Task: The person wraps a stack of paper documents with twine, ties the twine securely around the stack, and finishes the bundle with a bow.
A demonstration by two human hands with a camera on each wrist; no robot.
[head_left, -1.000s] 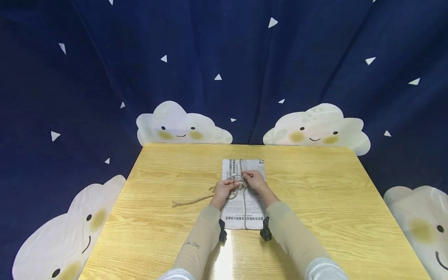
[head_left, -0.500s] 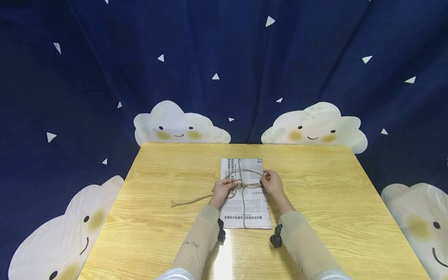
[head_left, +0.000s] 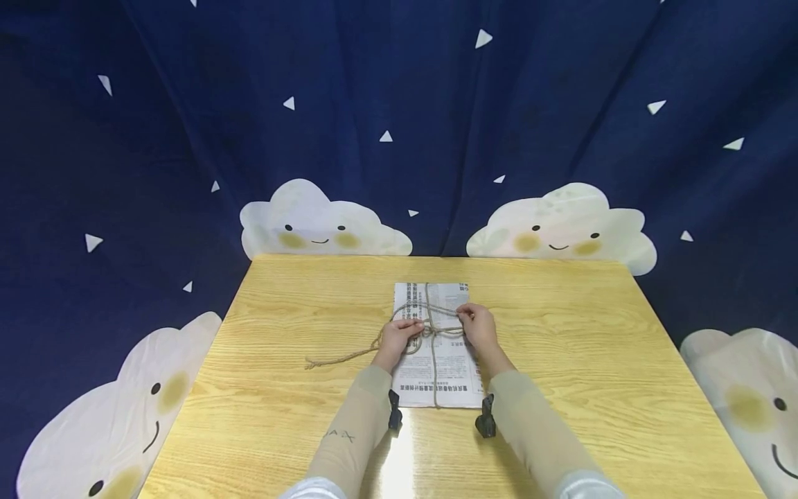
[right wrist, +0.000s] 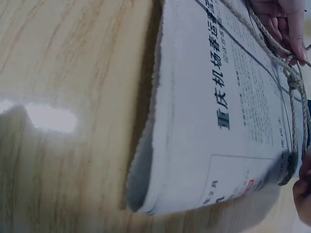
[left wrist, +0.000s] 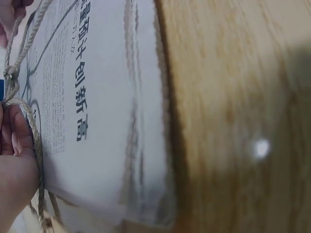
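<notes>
A folded newspaper bundle [head_left: 454, 378] lies flat on the table, bound crosswise with brown twine [head_left: 434, 374]. The twine is knotted near the middle, and the knot [right wrist: 293, 81] shows close up in the right wrist view. At the bundle's left side, my left hand [head_left: 395, 341] pinches twine beside the knot. My right hand [head_left: 479, 329] is over the bundle's right edge, thumb and fingers pinching a strand that arcs across from the left. A loose, frayed twine end [head_left: 324, 362] trails from under my left hand onto the wood.
The light wooden table [head_left: 592, 360] stretches out on both sides of the bundle. A dark blue curtain [head_left: 349, 83] with printed clouds hangs behind the table and along its sides. Black wrist mounts [head_left: 485, 416] sit under the sleeves.
My right hand has moved from near the knot out to the bundle's right edge, drawing a twine strand across, then slightly back left. My left hand stays by the knot.
</notes>
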